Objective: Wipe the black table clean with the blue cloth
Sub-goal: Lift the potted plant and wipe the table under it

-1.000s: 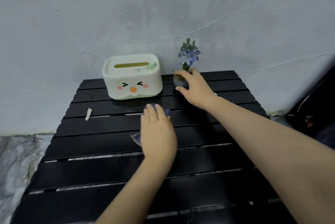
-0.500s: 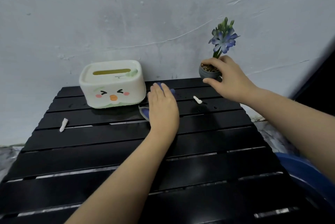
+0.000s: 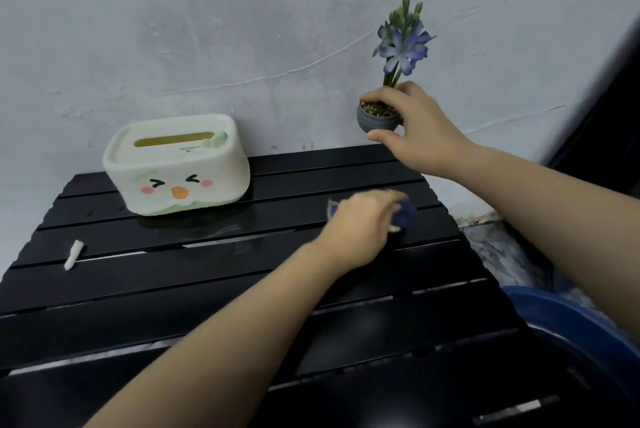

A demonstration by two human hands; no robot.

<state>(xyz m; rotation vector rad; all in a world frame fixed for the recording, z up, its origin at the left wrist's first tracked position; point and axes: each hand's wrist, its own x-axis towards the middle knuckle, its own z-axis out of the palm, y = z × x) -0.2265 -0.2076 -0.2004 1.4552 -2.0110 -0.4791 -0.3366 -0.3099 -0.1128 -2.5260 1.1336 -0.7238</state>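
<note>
Blue cloth [image 3: 405, 214] blurred, mostly hidden beneath flat left hand [image 3: 360, 227]; right hand [image 3: 417, 126] clasping lifted flowerpot [image 3: 379, 119].

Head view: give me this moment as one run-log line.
left hand presses blue cloth on black table | right hand holds flower pot lifted

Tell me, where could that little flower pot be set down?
Bare slats: the near table in front of the tissue box, right of the white scrap. Crowded: the far right corner, where the left hand wipes with the blue cloth.
</note>
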